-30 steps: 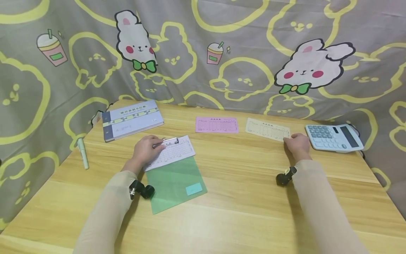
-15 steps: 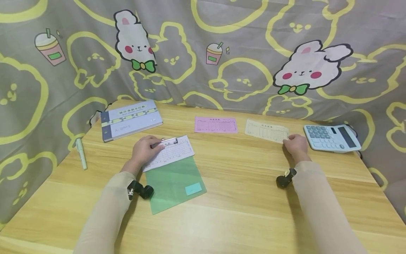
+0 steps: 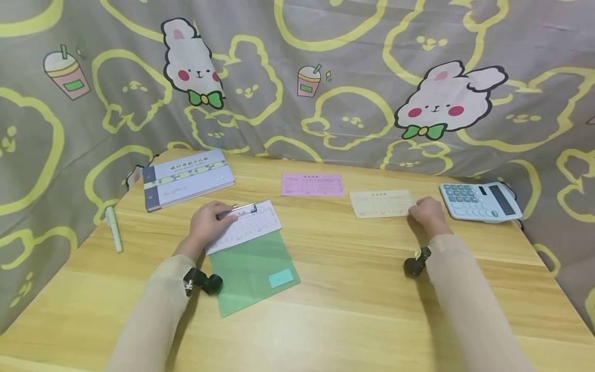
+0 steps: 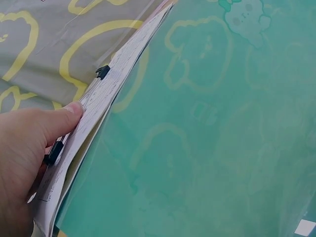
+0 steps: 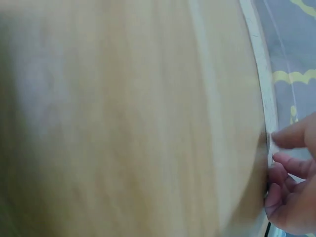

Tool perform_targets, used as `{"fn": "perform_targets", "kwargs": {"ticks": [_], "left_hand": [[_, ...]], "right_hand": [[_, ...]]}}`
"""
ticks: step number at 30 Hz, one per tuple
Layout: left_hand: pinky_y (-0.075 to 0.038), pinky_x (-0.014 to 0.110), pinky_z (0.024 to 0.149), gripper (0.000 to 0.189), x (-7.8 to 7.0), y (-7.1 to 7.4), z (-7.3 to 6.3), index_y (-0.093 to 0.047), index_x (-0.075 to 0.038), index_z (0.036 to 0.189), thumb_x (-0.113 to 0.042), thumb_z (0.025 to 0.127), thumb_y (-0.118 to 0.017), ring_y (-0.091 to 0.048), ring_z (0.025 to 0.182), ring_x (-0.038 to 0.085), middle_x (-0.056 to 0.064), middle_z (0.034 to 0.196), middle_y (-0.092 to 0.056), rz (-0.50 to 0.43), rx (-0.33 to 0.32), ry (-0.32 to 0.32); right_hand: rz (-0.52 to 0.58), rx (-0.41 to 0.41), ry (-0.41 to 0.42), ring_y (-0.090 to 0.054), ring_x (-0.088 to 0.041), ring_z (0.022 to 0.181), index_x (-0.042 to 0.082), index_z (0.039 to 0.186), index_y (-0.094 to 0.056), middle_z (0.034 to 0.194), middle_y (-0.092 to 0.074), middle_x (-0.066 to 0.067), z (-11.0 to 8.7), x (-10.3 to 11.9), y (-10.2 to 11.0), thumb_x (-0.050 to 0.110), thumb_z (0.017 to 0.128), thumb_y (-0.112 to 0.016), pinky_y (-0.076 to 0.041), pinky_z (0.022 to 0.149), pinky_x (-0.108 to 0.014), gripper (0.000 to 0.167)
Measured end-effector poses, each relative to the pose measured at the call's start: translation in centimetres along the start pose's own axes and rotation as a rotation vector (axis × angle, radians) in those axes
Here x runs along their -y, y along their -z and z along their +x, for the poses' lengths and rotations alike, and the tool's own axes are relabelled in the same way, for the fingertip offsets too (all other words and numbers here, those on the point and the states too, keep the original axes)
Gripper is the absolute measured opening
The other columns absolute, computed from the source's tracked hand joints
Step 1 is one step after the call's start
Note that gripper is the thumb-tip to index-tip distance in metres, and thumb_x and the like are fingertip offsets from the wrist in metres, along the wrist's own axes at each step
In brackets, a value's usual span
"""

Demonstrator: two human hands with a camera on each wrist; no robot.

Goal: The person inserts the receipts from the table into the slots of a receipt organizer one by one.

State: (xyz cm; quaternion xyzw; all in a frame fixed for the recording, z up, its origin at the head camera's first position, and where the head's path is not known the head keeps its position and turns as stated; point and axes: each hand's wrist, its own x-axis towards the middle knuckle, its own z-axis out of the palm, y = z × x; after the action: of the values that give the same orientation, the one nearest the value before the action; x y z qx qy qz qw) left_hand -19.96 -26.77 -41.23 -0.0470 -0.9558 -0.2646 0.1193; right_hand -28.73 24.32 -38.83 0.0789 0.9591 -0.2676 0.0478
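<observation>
At centre-left in the head view, my left hand holds the top of a green clipboard at its metal clip. A white printed form lies under that clip. In the left wrist view, the thumb rests at the clip's edge, while the other fingers are mostly hidden. On the right, my right hand pinches the right end of a cream printed form. From the right wrist, this form shows as a thin pale strip by the fingertips.
A pink form lies at the back middle. At the back left is a blue account book, with a pale green pen nearer. A light blue calculator sits right of my right hand. A patterned curtain hangs behind the wooden table.
The cream form has turned straighter and shifted slightly toward me in my right hand. My left hand stays on the clipboard. The head view has shifted a little.
</observation>
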Motion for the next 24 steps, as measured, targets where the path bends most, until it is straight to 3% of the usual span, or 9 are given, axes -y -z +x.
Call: {"fn": "perform_targets", "kwargs": {"ticks": [3,6,9,17,21,24], "left_hand": [[-0.037,0.042,0.077,0.033,0.1,0.0,-0.1,-0.064,-0.007,0.101,-0.03,0.078,-0.063,-0.051,0.088,0.026,0.009,0.096,-0.058,-0.003,-0.006,-0.001],[-0.037,0.042,0.076,0.033,0.0,-0.1,-0.1,-0.064,-0.006,0.101,-0.03,0.078,-0.064,-0.051,0.088,0.026,0.009,0.096,-0.058,-0.006,-0.013,-0.006],[-0.038,0.042,0.075,0.033,0.0,-0.1,-0.2,-0.064,-0.006,0.101,-0.03,0.078,-0.063,-0.051,0.087,0.027,0.009,0.096,-0.058,-0.011,-0.017,-0.013],[-0.038,0.042,0.075,0.033,-0.1,-0.2,-0.1,-0.064,-0.006,0.101,-0.03,0.078,-0.063,-0.051,0.087,0.026,0.008,0.095,-0.058,-0.005,-0.016,-0.006],[-0.038,0.042,0.075,0.033,0.0,-0.3,0.0,-0.064,-0.006,0.1,-0.03,0.078,-0.063,-0.051,0.087,0.026,0.008,0.095,-0.058,-0.004,-0.02,-0.009],[-0.037,0.042,0.075,0.033,0.0,-0.2,-0.1,-0.064,-0.006,0.1,-0.03,0.078,-0.063,-0.051,0.087,0.027,0.009,0.095,-0.058,-0.007,-0.021,-0.006]], "right_hand": [[0.031,0.012,-0.022,-0.042,-0.041,0.093,-0.015,0.11,-0.042,0.108,-0.04,-0.033,-0.2,0.3,-0.2,0.035,0.078,-0.053,-0.036,0.08,-0.047,0.06],[0.019,0.019,-0.055,-0.036,-0.045,0.099,-0.016,0.117,-0.036,0.115,-0.03,-0.036,-0.3,0.8,-0.6,0.045,0.078,-0.054,-0.032,0.085,-0.05,0.075],[-0.025,-0.005,-0.055,-0.037,-0.043,0.094,-0.016,0.111,-0.042,0.11,-0.03,-0.035,-0.2,1.0,-0.9,0.041,0.08,-0.054,-0.033,0.082,-0.05,0.067],[-0.004,-0.004,-0.022,-0.035,-0.038,0.091,-0.011,0.095,-0.055,0.106,-0.035,-0.033,-0.1,0.4,-1.1,0.033,0.081,-0.054,-0.032,0.08,-0.048,0.046],[0.049,-0.024,-0.007,-0.039,-0.035,0.088,-0.007,0.091,-0.052,0.099,-0.043,-0.025,-0.3,0.3,-1.2,0.028,0.08,-0.054,-0.034,0.075,-0.044,0.036],[0.111,-0.033,0.015,-0.042,-0.034,0.085,-0.007,0.098,-0.046,0.096,-0.046,-0.021,-0.5,0.2,-1.2,0.022,0.08,-0.055,-0.036,0.074,-0.042,0.035]]}}
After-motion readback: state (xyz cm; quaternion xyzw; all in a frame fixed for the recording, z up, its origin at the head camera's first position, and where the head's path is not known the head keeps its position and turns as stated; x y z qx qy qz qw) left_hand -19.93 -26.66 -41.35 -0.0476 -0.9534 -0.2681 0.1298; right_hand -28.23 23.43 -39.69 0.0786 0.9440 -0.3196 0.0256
